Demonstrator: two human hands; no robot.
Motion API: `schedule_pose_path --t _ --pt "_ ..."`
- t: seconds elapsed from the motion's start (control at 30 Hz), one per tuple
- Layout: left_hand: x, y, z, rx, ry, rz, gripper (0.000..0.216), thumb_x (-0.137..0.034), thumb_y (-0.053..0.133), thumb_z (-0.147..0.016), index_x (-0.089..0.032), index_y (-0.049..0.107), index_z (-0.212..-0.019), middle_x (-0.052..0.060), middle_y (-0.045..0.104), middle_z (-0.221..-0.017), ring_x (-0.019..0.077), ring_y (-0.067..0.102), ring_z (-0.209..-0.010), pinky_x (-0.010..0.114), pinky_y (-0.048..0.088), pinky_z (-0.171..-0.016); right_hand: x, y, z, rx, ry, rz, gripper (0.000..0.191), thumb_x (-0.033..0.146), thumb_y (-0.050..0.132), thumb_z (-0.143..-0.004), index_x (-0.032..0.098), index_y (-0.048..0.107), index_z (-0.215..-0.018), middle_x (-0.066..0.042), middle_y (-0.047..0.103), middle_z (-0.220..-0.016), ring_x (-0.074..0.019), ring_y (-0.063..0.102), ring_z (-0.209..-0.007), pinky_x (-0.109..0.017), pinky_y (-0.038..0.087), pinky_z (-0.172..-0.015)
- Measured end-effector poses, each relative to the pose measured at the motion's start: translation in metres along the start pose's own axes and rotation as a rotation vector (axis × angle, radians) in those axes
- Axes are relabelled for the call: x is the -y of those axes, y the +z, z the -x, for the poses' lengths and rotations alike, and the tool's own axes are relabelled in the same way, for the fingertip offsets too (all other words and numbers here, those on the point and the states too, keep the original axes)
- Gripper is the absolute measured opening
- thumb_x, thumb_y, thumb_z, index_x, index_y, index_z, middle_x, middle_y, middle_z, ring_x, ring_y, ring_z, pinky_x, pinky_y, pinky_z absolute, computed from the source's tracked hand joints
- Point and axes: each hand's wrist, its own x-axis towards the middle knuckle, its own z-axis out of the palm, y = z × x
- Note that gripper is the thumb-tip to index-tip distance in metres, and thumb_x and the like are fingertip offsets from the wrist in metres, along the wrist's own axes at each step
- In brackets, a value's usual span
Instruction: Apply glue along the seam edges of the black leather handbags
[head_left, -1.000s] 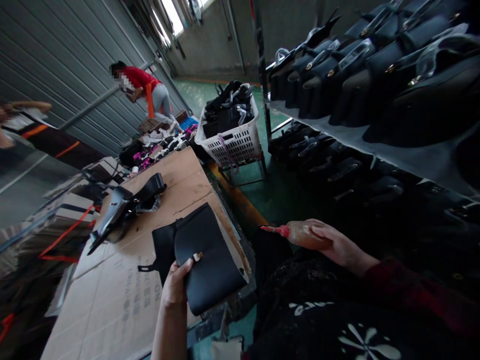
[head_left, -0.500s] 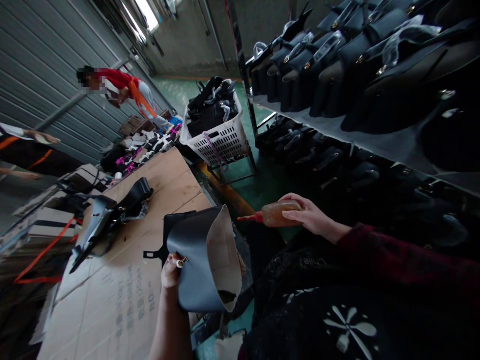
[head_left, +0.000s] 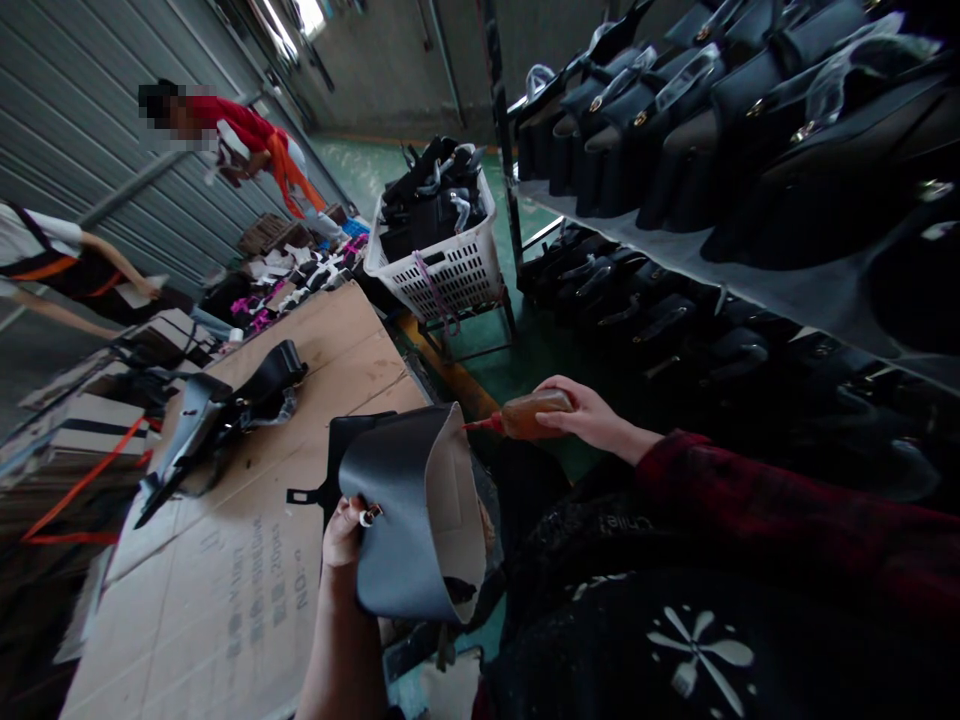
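Note:
A dark handbag (head_left: 394, 530) lies on its side in front of me, its mouth facing right and its pale lining (head_left: 454, 500) showing. My left hand (head_left: 343, 535) is closed on its left side beside a small metal clasp (head_left: 370, 514); some fingers are hidden. A black strap with a slotted end (head_left: 304, 496) sticks out to the left. My right hand (head_left: 592, 415) grips a squeeze bottle (head_left: 536, 414) of amber liquid. The bottle's thin red nozzle (head_left: 484, 424) points left, its tip at the upper rim of the bag's mouth.
Cardboard (head_left: 202, 590) covers the bench, with another black bag (head_left: 217, 420) on it. A white basket (head_left: 450, 265) of black bags stands beyond. To the right, a rack shelf (head_left: 630, 235) carries rows of bags. Two people, one in a red top (head_left: 232, 130), are at the far left.
My right hand has moved left with the bottle, bringing the nozzle to the bag's rim. The left hand keeps its hold on the bag. The view has shifted slightly.

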Motion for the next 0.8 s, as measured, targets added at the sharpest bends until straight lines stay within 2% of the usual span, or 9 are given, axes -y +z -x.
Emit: schedule_pose_path --t 0.23,0.3,0.47,0.67,0.8 --pt "0.002 -0.002 0.0 0.018 -0.117 0.078 0.013 -0.039 0.06 -0.06 -0.029 0.059 -0.067 0.002 0.062 -0.054 0.0252 0.065 -0.059 0.034 0.05 -0.054 -0.006 0.001 -0.001 0.011 0.025 -0.016 0.041 0.044 0.075 -0.067 0.018 0.059 -0.094 0.0 0.057 -0.081 -0.0161 0.052 -0.07 -0.028 0.041 -0.062" --pt "0.002 -0.004 -0.001 0.01 -0.126 0.072 0.01 -0.037 0.059 -0.061 -0.028 0.055 -0.063 0.001 0.062 -0.055 0.0229 0.061 -0.053 0.033 0.049 -0.053 -0.008 0.0 0.0 0.015 0.037 -0.024 0.041 0.044 0.075 -0.067 0.018 0.059 -0.094 0.0 0.056 -0.08 -0.0157 0.052 -0.069 -0.027 0.041 -0.061" --pt "0.0 -0.006 -0.005 0.009 -0.127 0.065 0.019 -0.034 0.062 -0.061 -0.026 0.047 -0.053 0.001 0.054 -0.048 0.0189 0.054 -0.045 0.03 0.046 -0.049 -0.007 -0.002 0.004 0.026 0.065 -0.053 0.04 0.043 0.075 -0.066 0.018 0.06 -0.093 0.001 0.056 -0.078 -0.0154 0.051 -0.069 -0.027 0.04 -0.061" --pt "0.001 -0.005 -0.003 0.012 -0.139 0.146 0.015 -0.033 0.068 -0.057 -0.026 0.055 -0.056 0.002 0.062 -0.056 0.0207 0.057 -0.047 0.032 0.048 -0.051 -0.002 -0.001 0.014 0.07 0.144 -0.131 0.041 0.042 0.077 -0.062 0.019 0.059 -0.09 0.002 0.058 -0.074 -0.0155 0.053 -0.067 -0.027 0.043 -0.061" --pt "0.002 -0.006 -0.004 -0.016 -0.178 0.23 0.011 -0.029 0.067 -0.058 -0.026 0.056 -0.056 0.003 0.059 -0.055 0.0213 0.058 -0.048 0.031 0.048 -0.051 -0.003 -0.003 0.021 0.126 0.191 -0.146 0.042 0.043 0.077 -0.062 0.019 0.059 -0.091 0.001 0.059 -0.075 -0.0158 0.054 -0.067 -0.027 0.043 -0.059"
